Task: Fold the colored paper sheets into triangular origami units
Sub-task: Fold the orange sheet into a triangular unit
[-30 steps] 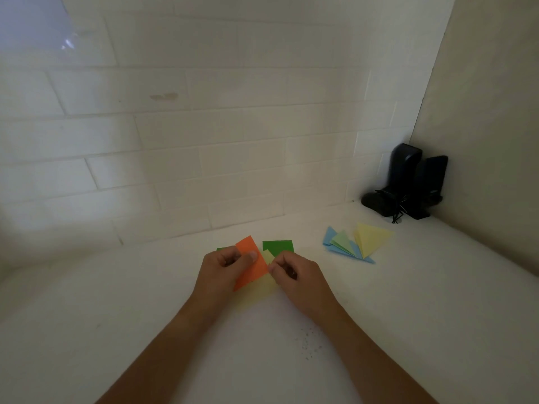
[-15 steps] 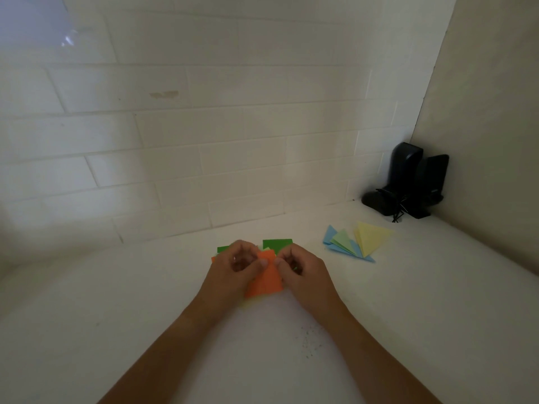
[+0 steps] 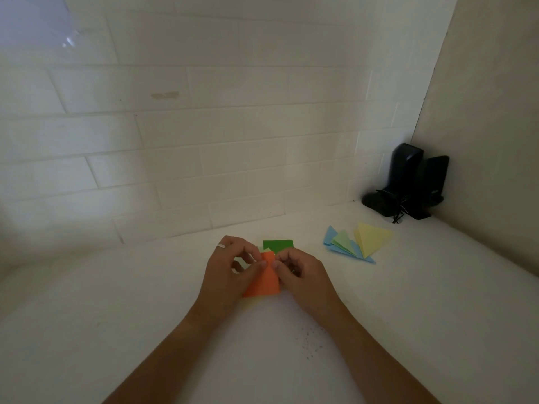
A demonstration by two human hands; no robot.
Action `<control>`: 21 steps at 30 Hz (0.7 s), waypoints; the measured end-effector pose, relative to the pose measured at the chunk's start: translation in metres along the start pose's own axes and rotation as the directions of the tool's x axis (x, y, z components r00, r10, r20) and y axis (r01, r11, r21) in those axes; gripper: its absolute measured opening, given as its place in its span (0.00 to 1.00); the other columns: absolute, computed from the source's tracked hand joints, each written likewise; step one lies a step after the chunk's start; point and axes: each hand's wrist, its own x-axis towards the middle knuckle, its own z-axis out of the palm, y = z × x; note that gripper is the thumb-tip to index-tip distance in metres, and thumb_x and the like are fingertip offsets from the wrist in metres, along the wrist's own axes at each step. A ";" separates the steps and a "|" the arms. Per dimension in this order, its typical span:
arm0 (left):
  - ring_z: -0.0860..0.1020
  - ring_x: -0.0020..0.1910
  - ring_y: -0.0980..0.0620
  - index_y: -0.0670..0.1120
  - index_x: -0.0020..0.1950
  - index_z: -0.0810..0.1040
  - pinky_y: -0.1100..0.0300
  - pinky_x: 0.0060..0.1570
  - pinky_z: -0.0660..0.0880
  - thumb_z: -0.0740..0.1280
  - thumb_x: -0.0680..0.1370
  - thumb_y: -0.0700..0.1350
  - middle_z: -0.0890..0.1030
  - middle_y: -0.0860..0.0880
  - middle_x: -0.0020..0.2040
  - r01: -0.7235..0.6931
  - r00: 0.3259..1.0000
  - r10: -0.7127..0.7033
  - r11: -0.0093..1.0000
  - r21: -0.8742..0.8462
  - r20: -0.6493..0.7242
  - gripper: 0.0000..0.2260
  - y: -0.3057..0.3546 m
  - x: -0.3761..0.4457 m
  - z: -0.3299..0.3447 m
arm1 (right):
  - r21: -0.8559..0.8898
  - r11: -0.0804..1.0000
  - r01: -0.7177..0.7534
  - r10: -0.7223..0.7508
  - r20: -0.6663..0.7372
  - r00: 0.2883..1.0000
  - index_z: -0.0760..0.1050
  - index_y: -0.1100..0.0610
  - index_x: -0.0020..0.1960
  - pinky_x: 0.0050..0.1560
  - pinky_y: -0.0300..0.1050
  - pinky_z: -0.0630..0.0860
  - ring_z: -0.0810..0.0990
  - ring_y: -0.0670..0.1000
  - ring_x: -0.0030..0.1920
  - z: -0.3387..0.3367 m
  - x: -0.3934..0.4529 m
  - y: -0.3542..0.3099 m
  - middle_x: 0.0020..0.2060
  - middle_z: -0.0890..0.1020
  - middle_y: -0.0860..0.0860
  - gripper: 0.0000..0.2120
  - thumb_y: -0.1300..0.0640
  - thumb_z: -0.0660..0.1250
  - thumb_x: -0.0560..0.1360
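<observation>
Both hands, left point(image 3: 230, 272) and right point(image 3: 300, 272), pinched the orange sheet point(image 3: 264, 282); aligning its edges before creasing seemed wise.

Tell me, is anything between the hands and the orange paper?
No. The left hand and right hand already pinch the orange paper directly; nothing visible sits between them.

Left hand point(image 3: 230, 272) and right hand point(image 3: 300, 272) pinch an orange paper point(image 3: 264, 282) together over the white counter point(image 3: 145, 330) — a green sheet point(image 3: 278, 244) behind, folded pastel triangles point(image 3: 355, 242) nearby, black speakers point(image 3: 408, 182) cornered
</observation>
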 end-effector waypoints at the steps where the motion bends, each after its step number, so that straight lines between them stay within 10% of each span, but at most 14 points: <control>1: 0.80 0.48 0.54 0.53 0.42 0.82 0.67 0.40 0.74 0.78 0.73 0.36 0.79 0.52 0.49 -0.010 1.000 0.010 1.000 0.016 -0.004 0.12 -0.001 0.000 0.000 | 0.000 1.000 -0.001 0.001 0.001 1.000 0.80 0.53 0.45 0.39 0.38 0.75 0.79 0.46 0.37 0.000 0.000 0.000 0.36 0.82 0.49 0.07 0.58 0.68 0.81; 21: 0.82 0.43 0.59 0.55 0.48 0.89 0.69 0.41 0.74 0.76 0.76 0.41 0.87 0.61 0.43 0.031 0.996 -0.031 1.000 0.004 0.080 0.08 0.007 -0.004 0.000 | -0.039 0.999 0.032 -0.033 -0.036 0.999 0.80 0.47 0.44 0.40 0.39 0.76 0.80 0.44 0.40 0.000 0.001 0.001 0.38 0.82 0.43 0.08 0.56 0.69 0.81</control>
